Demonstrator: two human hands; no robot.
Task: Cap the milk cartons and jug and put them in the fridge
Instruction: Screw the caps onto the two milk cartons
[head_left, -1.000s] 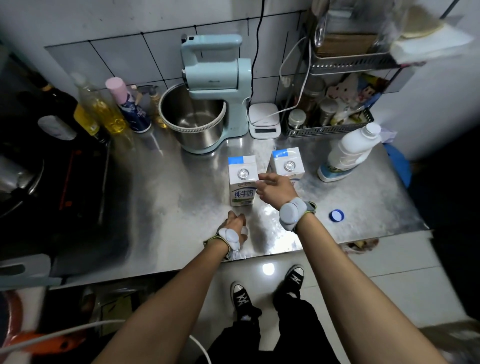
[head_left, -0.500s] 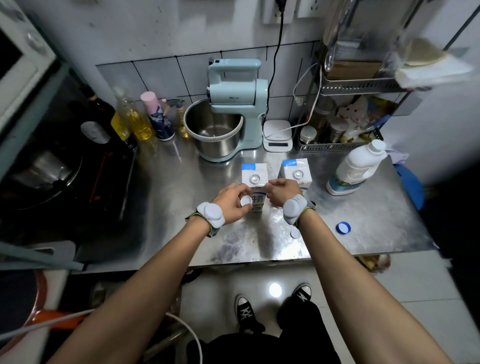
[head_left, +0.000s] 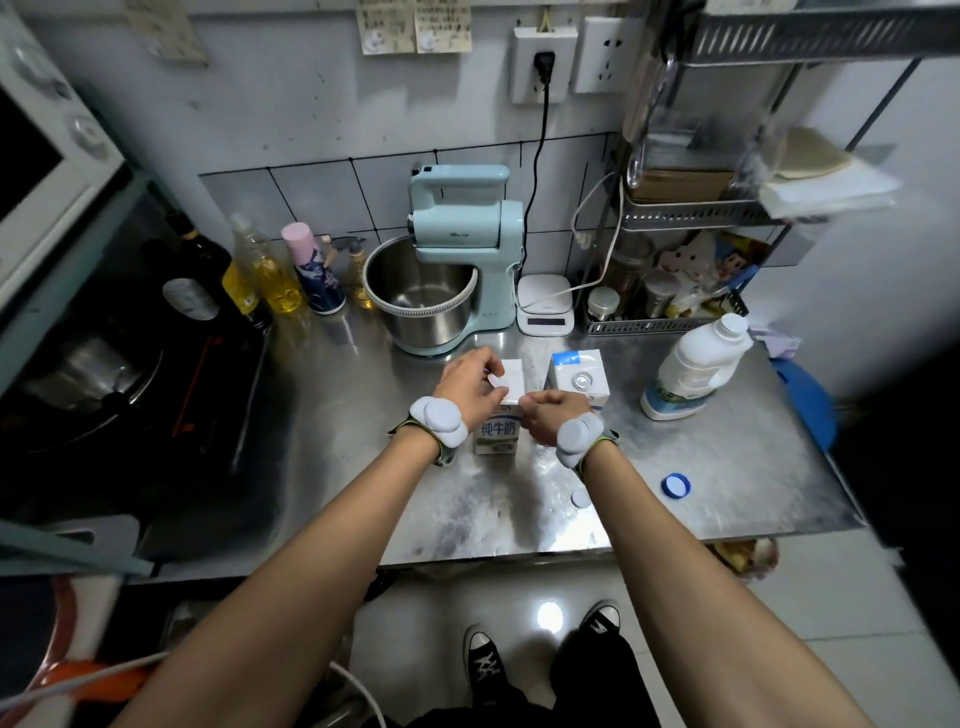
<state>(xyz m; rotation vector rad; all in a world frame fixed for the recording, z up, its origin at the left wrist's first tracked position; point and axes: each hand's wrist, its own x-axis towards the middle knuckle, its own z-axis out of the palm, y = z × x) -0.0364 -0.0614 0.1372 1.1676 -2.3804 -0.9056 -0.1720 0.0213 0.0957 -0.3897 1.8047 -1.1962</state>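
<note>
The left hand (head_left: 470, 382) pinches a small white round cap (head_left: 497, 381) directly over the top of the upright white milk carton (head_left: 501, 423) on the steel counter (head_left: 727, 467), while the right hand (head_left: 550, 418), just beside it, closes around the carton's right side.

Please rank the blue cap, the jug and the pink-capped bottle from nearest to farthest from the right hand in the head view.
1. Blue cap, on the counter to the right hand's right.
2. Jug, farther right, toward the rack.
3. Pink-capped bottle, far left by the wall.
</note>
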